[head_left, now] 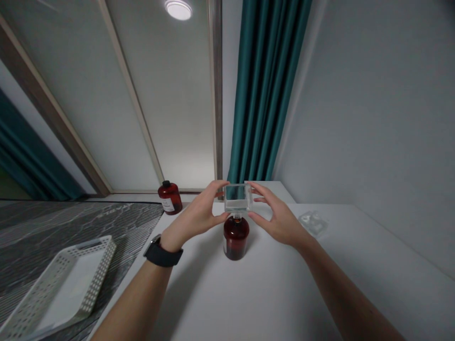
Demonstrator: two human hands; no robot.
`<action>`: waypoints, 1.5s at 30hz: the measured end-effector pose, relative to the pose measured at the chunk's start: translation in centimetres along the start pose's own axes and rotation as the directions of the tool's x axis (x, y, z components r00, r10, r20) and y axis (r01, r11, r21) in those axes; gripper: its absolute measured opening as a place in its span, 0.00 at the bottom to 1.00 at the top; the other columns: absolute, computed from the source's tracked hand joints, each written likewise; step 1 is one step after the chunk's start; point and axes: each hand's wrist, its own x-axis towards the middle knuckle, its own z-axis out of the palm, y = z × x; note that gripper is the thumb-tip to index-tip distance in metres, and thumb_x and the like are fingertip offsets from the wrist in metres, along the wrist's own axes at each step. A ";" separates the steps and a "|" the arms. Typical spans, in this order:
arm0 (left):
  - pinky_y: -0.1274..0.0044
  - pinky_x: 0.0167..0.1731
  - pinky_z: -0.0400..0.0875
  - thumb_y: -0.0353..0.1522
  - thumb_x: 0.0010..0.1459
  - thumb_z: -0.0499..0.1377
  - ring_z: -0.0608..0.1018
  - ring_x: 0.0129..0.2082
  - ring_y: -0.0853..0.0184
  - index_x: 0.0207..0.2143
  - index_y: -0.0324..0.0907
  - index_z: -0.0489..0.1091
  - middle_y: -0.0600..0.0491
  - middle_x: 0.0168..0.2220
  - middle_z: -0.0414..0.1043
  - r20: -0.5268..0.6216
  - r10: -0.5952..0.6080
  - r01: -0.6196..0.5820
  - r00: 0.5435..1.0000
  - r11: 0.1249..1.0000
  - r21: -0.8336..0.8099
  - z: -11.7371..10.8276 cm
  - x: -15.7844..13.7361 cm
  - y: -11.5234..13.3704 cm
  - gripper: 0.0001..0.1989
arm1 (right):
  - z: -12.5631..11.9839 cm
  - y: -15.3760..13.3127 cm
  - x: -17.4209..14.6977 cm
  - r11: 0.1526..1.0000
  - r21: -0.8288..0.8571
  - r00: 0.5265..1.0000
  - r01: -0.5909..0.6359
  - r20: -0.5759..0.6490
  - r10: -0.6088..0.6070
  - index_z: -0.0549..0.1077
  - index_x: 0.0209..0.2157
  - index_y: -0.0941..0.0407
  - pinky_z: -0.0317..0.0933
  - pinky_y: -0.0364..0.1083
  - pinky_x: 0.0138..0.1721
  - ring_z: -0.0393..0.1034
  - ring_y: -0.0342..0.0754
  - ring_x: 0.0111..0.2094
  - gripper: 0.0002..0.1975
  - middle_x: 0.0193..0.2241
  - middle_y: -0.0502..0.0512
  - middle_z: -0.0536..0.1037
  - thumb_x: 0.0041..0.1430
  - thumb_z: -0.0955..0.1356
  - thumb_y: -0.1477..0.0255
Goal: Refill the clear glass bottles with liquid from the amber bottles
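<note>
Between my two hands is a clear, box-shaped transparent container (238, 198). My left hand (206, 208) grips its left side with thumb and fingers, and my right hand (272, 213) grips its right side. Directly below it stands an upright dark red-brown bottle (236, 241) with a pale label partly seen at its left. The container is at the bottle's neck; whether the two touch I cannot tell. A black watch sits on my left wrist.
A second red-brown bottle (170, 198) with a black cap and white label stands at the left edge of the white table (270, 303). Crumpled clear plastic (313, 222) lies to the right. A white perforated basket (95, 279) rests on the dark grey surface at left.
</note>
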 end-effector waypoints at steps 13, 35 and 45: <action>0.57 0.60 0.70 0.29 0.57 0.65 0.73 0.58 0.55 0.63 0.50 0.53 0.46 0.60 0.63 -0.013 0.027 -0.027 1.000 0.999 0.032 0.1 0.0 0.0 0.35 | 0.0 0.0 0.0 1.000 -0.006 1.000 0.028 -0.013 -0.028 0.55 0.67 0.44 0.66 0.61 0.59 0.62 0.58 0.63 0.34 0.65 0.56 0.63 0.62 0.69 0.72; 0.57 0.58 0.71 0.30 0.58 0.65 0.73 0.57 0.53 0.63 0.48 0.51 0.44 0.60 0.63 0.032 0.068 -0.071 0.997 0.989 0.128 -0.2 0.0 0.0 0.35 | -0.1 -0.2 -0.1 0.999 0.016 0.999 0.034 0.011 -0.035 0.55 0.65 0.45 0.65 0.61 0.60 0.60 0.57 0.64 0.34 0.65 0.57 0.62 0.61 0.68 0.75; 0.59 0.60 0.69 0.29 0.58 0.64 0.71 0.60 0.54 0.61 0.48 0.50 0.45 0.59 0.62 0.053 0.078 -0.085 0.996 0.986 0.145 -0.4 0.0 0.4 0.34 | -0.4 -0.3 0.0 0.998 -0.030 0.998 0.053 0.037 -0.052 0.55 0.66 0.45 0.64 0.61 0.61 0.59 0.57 0.64 0.36 0.64 0.57 0.63 0.60 0.69 0.75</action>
